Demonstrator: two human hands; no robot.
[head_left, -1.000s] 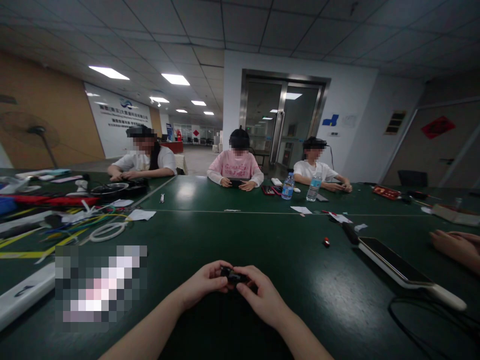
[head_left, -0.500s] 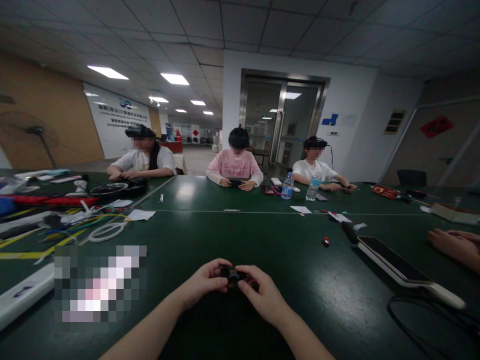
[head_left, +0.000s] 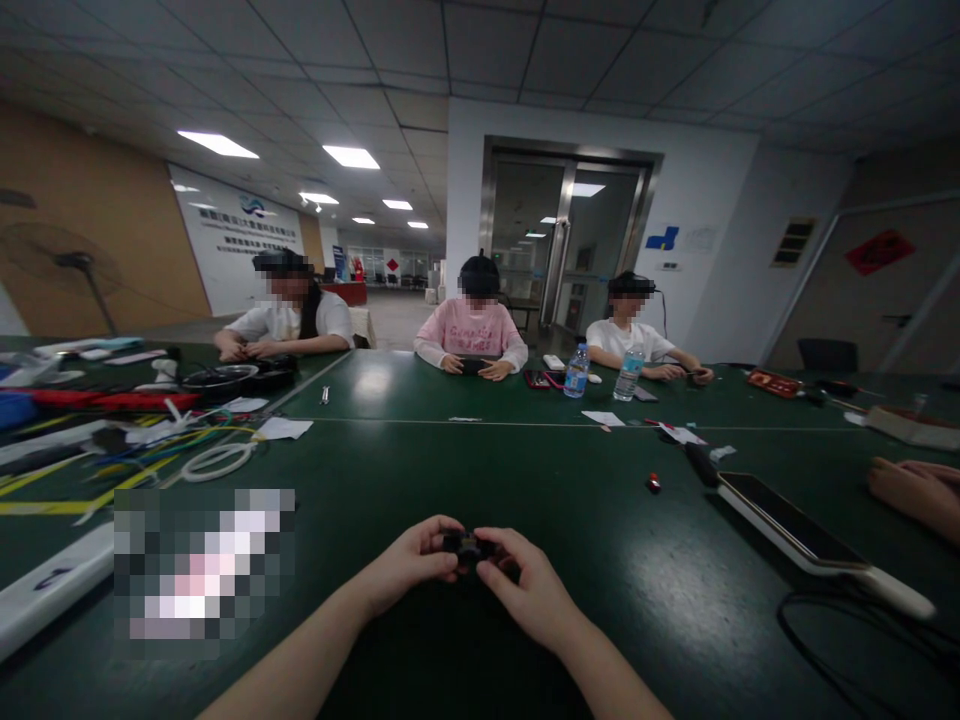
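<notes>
Between my two hands is a small black object (head_left: 469, 546), its exact kind too dark and small to make out. My left hand (head_left: 420, 556) pinches its left end between thumb and fingers. On the other end, the thumb and fingertips of my right hand (head_left: 527, 580) are closed in the same way. Both hands are just above the dark green table (head_left: 360, 640), close to its near side. Fingers cover part of the object.
A white paddle-shaped tool with a dark panel (head_left: 787, 520) lies at right, beside a black cable (head_left: 795, 640). A small red item (head_left: 654, 483), bottles (head_left: 577, 372), and papers (head_left: 285, 429) rest farther off. Cables (head_left: 217, 462) clutter the left. Several people sit around the table.
The black object has tilted slightly in my fingers; both hands keep their pinch. The view has shifted a little, and a co-worker's hands at the right edge have moved slightly to the right.
</notes>
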